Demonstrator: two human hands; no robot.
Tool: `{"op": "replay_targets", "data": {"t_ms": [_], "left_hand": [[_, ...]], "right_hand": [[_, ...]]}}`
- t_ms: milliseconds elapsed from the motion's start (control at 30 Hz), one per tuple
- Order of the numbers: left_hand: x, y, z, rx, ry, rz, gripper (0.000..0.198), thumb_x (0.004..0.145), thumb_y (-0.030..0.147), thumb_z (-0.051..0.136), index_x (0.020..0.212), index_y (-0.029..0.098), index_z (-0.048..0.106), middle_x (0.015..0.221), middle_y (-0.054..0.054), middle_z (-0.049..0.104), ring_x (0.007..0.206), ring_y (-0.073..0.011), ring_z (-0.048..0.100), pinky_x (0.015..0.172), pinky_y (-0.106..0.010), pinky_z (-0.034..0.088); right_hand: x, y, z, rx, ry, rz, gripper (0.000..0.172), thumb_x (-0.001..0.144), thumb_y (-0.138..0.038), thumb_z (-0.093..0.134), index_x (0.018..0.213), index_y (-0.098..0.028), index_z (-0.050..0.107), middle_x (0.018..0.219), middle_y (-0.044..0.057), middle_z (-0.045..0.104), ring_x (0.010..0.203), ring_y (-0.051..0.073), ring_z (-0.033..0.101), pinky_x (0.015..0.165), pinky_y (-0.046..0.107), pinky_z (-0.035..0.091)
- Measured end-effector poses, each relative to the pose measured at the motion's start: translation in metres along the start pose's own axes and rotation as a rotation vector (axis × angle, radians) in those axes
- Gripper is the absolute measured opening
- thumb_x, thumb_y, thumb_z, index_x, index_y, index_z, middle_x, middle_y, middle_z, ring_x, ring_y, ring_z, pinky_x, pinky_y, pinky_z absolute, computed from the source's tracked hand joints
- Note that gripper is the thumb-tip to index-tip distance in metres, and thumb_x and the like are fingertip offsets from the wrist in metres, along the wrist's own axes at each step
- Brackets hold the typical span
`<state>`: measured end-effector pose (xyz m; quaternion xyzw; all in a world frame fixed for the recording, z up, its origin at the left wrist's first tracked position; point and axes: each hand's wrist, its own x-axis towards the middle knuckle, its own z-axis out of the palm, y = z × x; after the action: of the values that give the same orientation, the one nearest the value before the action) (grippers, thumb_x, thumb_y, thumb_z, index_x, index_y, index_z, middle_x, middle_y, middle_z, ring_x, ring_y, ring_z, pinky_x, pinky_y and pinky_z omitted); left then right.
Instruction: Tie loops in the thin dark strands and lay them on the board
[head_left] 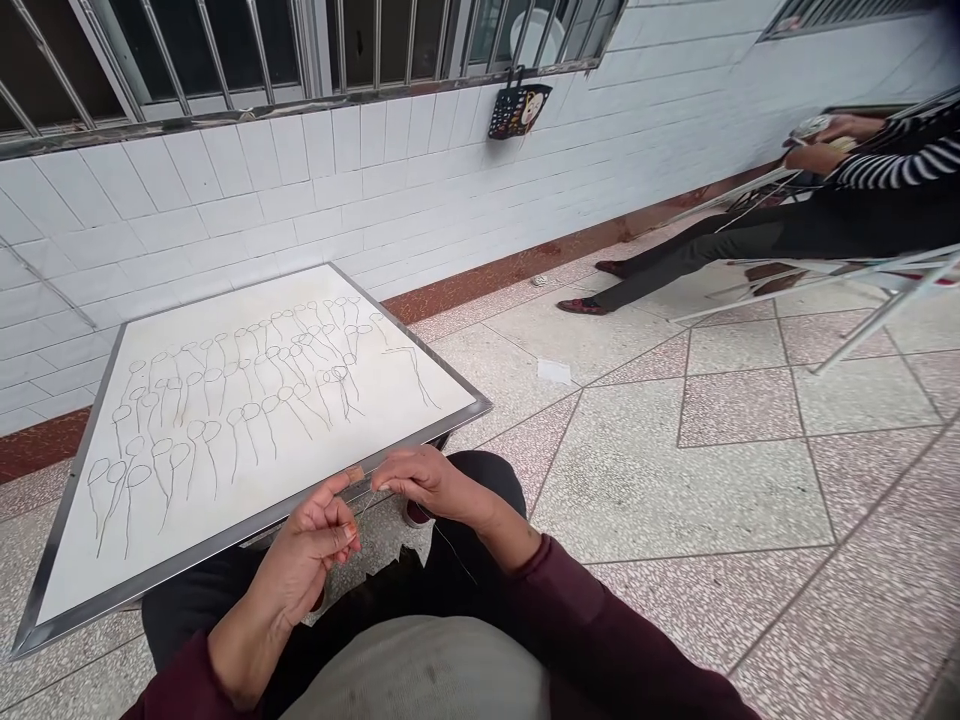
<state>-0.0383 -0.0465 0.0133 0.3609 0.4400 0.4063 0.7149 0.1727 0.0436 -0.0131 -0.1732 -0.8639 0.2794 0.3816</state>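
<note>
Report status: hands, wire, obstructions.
Right hand pinching thin wire. Left hand close beside it. Wire loops on table. No obstruction seen.

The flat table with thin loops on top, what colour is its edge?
Grey edge around a white top, best seen in the head view.

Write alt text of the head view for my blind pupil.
A person's left hand and right hand hold a thin strand, close together beside a white table bearing rows of looped strands. Another person sits farther off.
</note>
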Motion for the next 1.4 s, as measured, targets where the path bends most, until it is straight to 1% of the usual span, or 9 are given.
{"op": "replay_targets", "data": {"t_ms": [100, 167, 300, 400, 633, 833, 1133, 1300, 1400], "left_hand": [[-0.002, 0.000, -0.013, 0.072, 0.017, -0.011, 0.065, 0.073, 0.024, 0.072, 0.134, 0.022, 0.053, 0.069, 0.002, 0.055, 0.060, -0.0103, 0.047, 0.055, -0.024, 0.031], [-0.001, 0.002, -0.022, 0.149, 0.101, 0.007, 0.067, 0.073, 0.029, 0.072, 0.136, 0.020, 0.051, 0.069, 0.002, 0.056, 0.059, -0.0105, 0.046, 0.055, -0.024, 0.033], [0.009, 0.014, -0.024, 0.261, 0.250, 0.109, 0.070, 0.079, 0.041, 0.068, 0.140, 0.020, 0.043, 0.078, 0.000, 0.062, 0.064, -0.0122, 0.050, 0.064, -0.026, 0.041], [0.021, 0.022, -0.008, 0.263, 0.185, 0.116, 0.072, 0.081, 0.044, 0.065, 0.143, 0.020, 0.038, 0.091, -0.005, 0.066, 0.078, -0.0155, 0.057, 0.074, -0.030, 0.045], [0.038, 0.024, 0.013, 0.232, 0.124, 0.143, 0.067, 0.077, 0.035, 0.069, 0.138, 0.016, 0.047, 0.073, -0.001, 0.063, 0.058, -0.0101, 0.047, 0.060, -0.025, 0.039], [0.039, 0.027, 0.013, 0.218, 0.131, 0.139, 0.071, 0.076, 0.036, 0.070, 0.138, 0.014, 0.045, 0.072, -0.001, 0.063, 0.056, -0.0101, 0.050, 0.057, -0.025, 0.040], [0.038, 0.029, 0.007, 0.151, 0.070, 0.109, 0.071, 0.077, 0.036, 0.071, 0.139, 0.018, 0.044, 0.073, 0.000, 0.062, 0.049, -0.0092, 0.051, 0.051, -0.025, 0.043], [0.034, 0.039, -0.004, 0.087, 0.081, 0.078, 0.073, 0.073, 0.034, 0.075, 0.138, 0.018, 0.046, 0.071, 0.001, 0.061, 0.048, -0.0072, 0.047, 0.047, -0.021, 0.038], [0.028, 0.050, -0.015, 0.083, 0.172, 0.122, 0.078, 0.070, 0.034, 0.078, 0.139, 0.018, 0.045, 0.070, 0.002, 0.059, 0.053, -0.0088, 0.049, 0.046, -0.020, 0.037]], "right_hand": [[-0.002, 0.009, -0.012, -0.013, 0.114, 0.125, 0.029, 0.099, -0.036, 0.047, 0.091, -0.018, 0.068, 0.082, 0.006, 0.069, 0.074, 0.014, 0.063, 0.067, 0.024, 0.049], [-0.004, 0.013, -0.019, -0.020, 0.179, 0.211, 0.029, 0.097, -0.038, 0.049, 0.089, -0.018, 0.067, 0.080, 0.005, 0.069, 0.072, 0.014, 0.063, 0.066, 0.024, 0.048], [-0.003, 0.013, -0.018, 0.000, 0.155, 0.282, 0.027, 0.096, -0.038, 0.051, 0.090, -0.018, 0.068, 0.080, 0.004, 0.068, 0.070, 0.013, 0.061, 0.065, 0.024, 0.046], [0.002, 0.012, -0.008, 0.008, 0.146, 0.296, 0.024, 0.095, -0.036, 0.052, 0.092, -0.017, 0.068, 0.077, 0.003, 0.067, 0.061, 0.011, 0.055, 0.059, 0.022, 0.043], [0.009, 0.010, -0.005, -0.025, 0.064, 0.245, 0.024, 0.097, -0.034, 0.050, 0.105, -0.018, 0.067, 0.086, 0.005, 0.064, 0.073, 0.013, 0.058, 0.069, 0.024, 0.047], [0.017, 0.005, 0.000, -0.038, 0.017, 0.107, 0.021, 0.095, -0.033, 0.055, 0.104, -0.019, 0.068, 0.094, 0.008, 0.061, 0.088, 0.016, 0.058, 0.077, 0.027, 0.049], [0.024, 0.005, 0.006, -0.075, -0.038, 0.104, 0.022, 0.099, -0.027, 0.047, 0.099, -0.019, 0.068, 0.092, 0.005, 0.062, 0.079, 0.012, 0.060, 0.069, 0.022, 0.046], [0.023, 0.017, -0.003, -0.122, 0.044, 0.143, 0.024, 0.100, -0.028, 0.045, 0.097, -0.020, 0.067, 0.089, 0.004, 0.062, 0.078, 0.012, 0.060, 0.070, 0.023, 0.046], [0.021, 0.025, -0.015, -0.127, 0.169, 0.217, 0.022, 0.098, -0.030, 0.049, 0.093, -0.019, 0.067, 0.085, 0.004, 0.062, 0.077, 0.014, 0.060, 0.070, 0.025, 0.048]]}}
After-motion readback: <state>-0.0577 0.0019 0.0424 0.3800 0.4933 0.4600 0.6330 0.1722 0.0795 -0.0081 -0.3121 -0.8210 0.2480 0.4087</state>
